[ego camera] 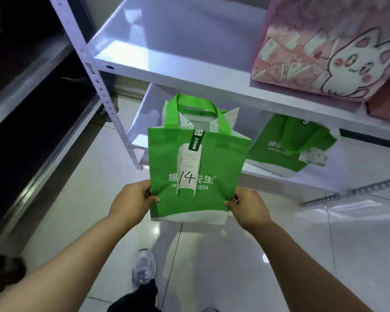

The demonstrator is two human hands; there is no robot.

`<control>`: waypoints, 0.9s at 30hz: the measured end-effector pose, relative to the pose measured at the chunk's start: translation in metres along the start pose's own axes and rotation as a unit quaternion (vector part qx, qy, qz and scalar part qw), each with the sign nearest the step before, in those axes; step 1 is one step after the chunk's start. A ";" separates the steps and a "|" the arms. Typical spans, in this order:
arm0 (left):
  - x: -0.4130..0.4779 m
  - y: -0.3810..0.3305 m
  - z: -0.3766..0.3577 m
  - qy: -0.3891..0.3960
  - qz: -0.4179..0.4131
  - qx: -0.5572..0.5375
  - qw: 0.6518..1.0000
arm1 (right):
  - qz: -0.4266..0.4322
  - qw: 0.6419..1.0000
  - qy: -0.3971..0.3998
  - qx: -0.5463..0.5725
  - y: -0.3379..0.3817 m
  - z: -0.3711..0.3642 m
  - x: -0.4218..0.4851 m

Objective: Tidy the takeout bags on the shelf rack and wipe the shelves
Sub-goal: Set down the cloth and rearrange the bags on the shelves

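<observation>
I hold a green takeout bag (221,167) with a white bottom, green handles and a receipt marked "14" in front of the white shelf rack. My left hand (133,200) pinches its lower left side and my right hand (249,207) pinches its lower right side. The bag hangs upright above the floor, before the lower shelf (142,129). A second green bag (286,147) leans tilted on the lower shelf to the right. On the upper shelf (167,50) at the right stands a pink bag with a white cat drawing (324,48).
A perforated white rack post (99,86) runs down the left of the shelves. A dark cabinet (32,97) stands at the far left. A loose perforated metal strip (351,191) lies on the glossy tiled floor at right. My shoe (144,269) is below the bag.
</observation>
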State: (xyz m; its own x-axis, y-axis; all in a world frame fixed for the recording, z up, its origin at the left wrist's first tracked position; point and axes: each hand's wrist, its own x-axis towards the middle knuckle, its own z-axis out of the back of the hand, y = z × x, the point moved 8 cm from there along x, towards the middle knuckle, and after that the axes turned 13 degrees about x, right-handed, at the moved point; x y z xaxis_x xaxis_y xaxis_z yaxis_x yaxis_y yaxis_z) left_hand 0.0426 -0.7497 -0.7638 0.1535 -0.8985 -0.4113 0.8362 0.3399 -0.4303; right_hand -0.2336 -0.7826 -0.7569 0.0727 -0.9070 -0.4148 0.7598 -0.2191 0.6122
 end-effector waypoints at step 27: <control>-0.298 -0.170 0.395 -0.309 -0.075 -0.036 0.948 | 0.334 0.928 -0.153 0.068 0.309 0.313 -0.257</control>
State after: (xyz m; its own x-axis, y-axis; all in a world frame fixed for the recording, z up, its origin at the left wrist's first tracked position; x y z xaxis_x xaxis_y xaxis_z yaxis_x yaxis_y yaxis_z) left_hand 0.0629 -0.6499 -0.2509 0.3334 -0.9220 0.1971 0.8386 0.1944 -0.5089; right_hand -0.2200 -0.7296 -0.2501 0.2963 -0.9115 0.2853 0.5211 0.4046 0.7515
